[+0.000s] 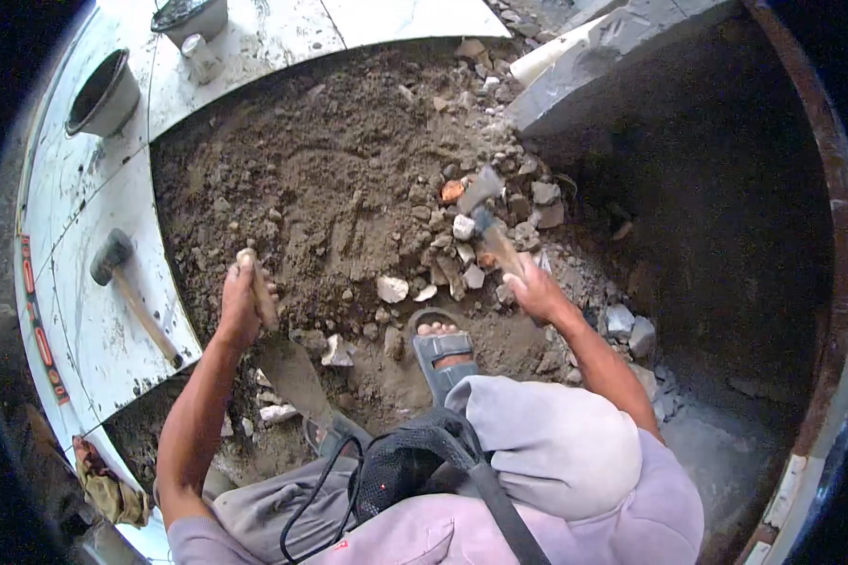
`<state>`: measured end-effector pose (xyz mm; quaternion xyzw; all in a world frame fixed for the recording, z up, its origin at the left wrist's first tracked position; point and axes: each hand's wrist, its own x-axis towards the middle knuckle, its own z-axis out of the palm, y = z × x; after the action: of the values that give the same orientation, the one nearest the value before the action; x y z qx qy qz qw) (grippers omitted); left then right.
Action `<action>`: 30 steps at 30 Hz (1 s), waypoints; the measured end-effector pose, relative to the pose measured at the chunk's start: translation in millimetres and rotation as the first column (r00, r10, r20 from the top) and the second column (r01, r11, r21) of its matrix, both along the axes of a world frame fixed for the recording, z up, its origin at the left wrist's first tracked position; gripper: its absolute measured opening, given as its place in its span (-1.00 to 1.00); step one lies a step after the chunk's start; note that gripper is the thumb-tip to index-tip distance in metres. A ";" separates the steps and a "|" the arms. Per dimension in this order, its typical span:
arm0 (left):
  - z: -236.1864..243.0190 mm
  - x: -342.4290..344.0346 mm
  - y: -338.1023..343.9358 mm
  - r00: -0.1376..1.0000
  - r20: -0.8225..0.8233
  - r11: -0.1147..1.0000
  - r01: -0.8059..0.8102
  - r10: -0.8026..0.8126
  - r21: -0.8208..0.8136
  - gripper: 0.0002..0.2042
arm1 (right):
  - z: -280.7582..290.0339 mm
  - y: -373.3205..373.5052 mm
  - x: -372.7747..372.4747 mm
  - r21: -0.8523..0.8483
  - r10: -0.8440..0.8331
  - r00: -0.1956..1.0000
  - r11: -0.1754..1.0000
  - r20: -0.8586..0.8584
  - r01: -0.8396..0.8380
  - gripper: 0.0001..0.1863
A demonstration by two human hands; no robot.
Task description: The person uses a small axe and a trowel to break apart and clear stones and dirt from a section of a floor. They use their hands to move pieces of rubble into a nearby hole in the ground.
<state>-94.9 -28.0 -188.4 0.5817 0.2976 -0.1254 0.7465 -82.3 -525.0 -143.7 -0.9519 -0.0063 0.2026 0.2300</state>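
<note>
My left hand is closed around the wooden handle of a trowel, whose dirt-coated blade points back toward my feet. My right hand grips the wooden handle of a hammer. The hammer's grey, slightly blurred head is over a heap of broken stones, beside an orange brick piece; whether it touches them I cannot tell. Loose brown soil spreads between and beyond my hands. A pale stone lies on it, in front of my sandalled foot.
White tiles curve round the left and far side, carrying a black-headed mallet, a red level, two buckets and a white cup. At right a grey slab edge borders a dark recess. A cloth lies lower left.
</note>
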 end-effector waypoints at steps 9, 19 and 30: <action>-7.9 -5.8 3.6 0.999 -0.038 1.000 -0.017 0.018 0.016 -0.64 | 33.8 -1.2 27.4 -0.128 0.079 0.997 0.988 -0.025 -0.082 -0.56; -14.5 -5.3 7.5 0.997 -0.064 0.995 -0.047 0.041 -0.086 -0.64 | 30.8 8.4 97.4 -0.186 0.193 0.972 0.959 -0.130 -0.215 -0.55; -13.4 4.2 -5.3 0.995 -0.075 0.987 0.056 -0.068 -0.150 -0.65 | -23.4 -39.9 -27.5 0.025 -0.143 0.989 0.989 -0.034 0.144 -0.61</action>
<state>-90.7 -33.3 -201.8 0.5283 0.2989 -0.1937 0.7707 -109.8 -564.9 -167.1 -0.9432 0.0631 0.2009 0.2571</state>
